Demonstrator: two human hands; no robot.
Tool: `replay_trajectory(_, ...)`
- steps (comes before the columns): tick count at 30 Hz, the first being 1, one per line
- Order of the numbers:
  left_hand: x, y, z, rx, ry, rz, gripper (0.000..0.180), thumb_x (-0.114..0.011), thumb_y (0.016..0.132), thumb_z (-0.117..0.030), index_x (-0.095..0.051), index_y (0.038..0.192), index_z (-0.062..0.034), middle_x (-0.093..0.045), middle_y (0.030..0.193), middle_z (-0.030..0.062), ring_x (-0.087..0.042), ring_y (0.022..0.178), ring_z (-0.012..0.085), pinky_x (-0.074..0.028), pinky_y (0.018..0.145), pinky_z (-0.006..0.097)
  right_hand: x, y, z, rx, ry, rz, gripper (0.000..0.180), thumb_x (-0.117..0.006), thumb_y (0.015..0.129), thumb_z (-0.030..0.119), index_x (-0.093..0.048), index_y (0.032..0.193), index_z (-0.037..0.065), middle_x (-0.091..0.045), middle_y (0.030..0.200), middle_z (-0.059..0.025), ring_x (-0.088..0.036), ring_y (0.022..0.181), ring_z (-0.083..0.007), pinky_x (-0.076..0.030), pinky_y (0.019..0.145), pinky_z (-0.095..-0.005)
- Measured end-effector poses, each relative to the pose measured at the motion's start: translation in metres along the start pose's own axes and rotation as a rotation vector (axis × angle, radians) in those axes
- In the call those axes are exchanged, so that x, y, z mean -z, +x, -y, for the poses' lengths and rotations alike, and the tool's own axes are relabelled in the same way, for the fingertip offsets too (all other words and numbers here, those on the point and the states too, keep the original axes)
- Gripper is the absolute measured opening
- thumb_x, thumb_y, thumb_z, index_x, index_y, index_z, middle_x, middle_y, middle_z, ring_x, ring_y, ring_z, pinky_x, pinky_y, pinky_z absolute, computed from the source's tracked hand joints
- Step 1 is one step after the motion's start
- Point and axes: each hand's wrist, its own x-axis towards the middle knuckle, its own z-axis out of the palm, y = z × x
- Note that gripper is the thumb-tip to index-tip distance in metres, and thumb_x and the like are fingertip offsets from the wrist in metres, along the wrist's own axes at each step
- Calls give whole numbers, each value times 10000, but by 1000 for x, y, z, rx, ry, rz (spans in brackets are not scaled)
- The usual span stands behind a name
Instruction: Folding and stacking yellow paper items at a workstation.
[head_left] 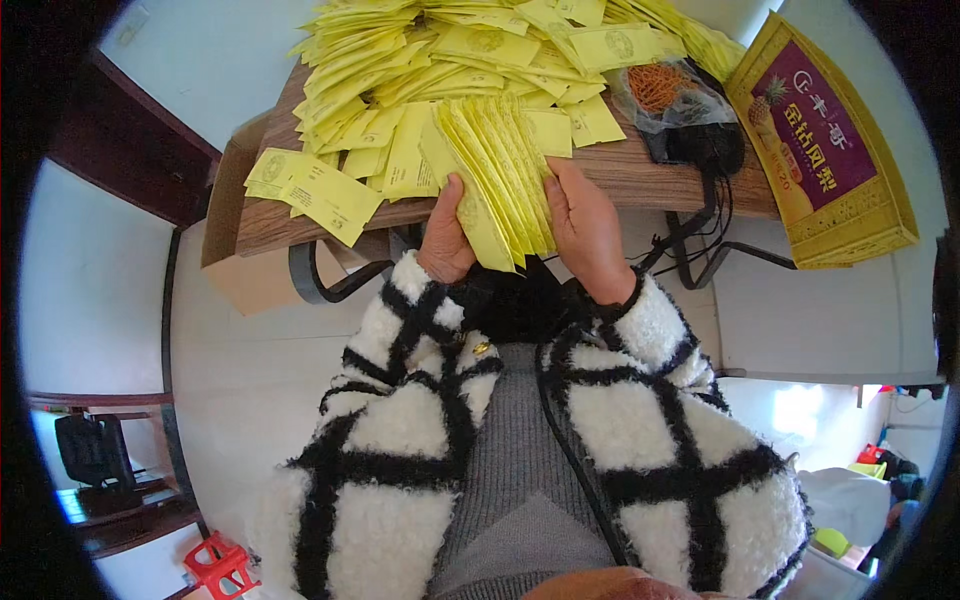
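crowding the hands' (445, 235) fanned envelopes (495, 175): loose envelope pile (440, 60).

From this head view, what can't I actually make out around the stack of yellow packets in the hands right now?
- Left hand: its fingers are hidden behind the fanned stack of yellow packets.
- Right hand: palm side is turned away, so its grip is unclear.
- Packet count: edges overlap, too fine to tell.
- Pile of yellow packets: cut off by the top edge.
- Clear bag: contents blurred, only orange strands show.

left fingers (452, 196) behind yellow packets (497, 175), pile (470, 50) cropped above
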Motion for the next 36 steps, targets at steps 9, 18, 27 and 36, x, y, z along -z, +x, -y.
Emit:
replay_trajectory(9,-50,30,-13,-146,507,0,605,-714,885,-100,-403,1392,10,-585,1256,128,-605,1132,223,-501,992,358,11,31,-15,-159,387,156,839,-735,852,367,-340,1444,-75,-517,1346,-305,-512,1279,-382,-405,1060,-397)
replay_trajectory(18,-25,73,-15,-442,1076,176,1028,-936,629,-116,-278,1412,-16,-513,1325,125,-539,1204,213,-469,1007,360,-4,66,-46,16,518,270,1203,-918,654,256,-138,1524,-29,-386,1493,-226,-398,1381,-296,-340,1124,-370)
replay_trajectory(27,-28,72,-15,-291,1137,208,937,-927,651,-128,-338,1371,-17,-565,1281,102,-555,1168,176,-457,1000,340,-20,58,-71,-17,518,275,1113,-914,669,246,-218,1499,-7,-455,1444,-185,-441,1343,-260,-370,1096,-373)
replay_trajectory(36,-37,59,-20,-211,998,92,663,-851,691,-44,-527,1265,20,-643,1166,94,-621,1045,173,-501,913,311,-4,56,-44,29,521,280,1070,-900,682,310,-266,1475,-29,-468,1422,-217,-465,1326,-296,-382,1081,-374)
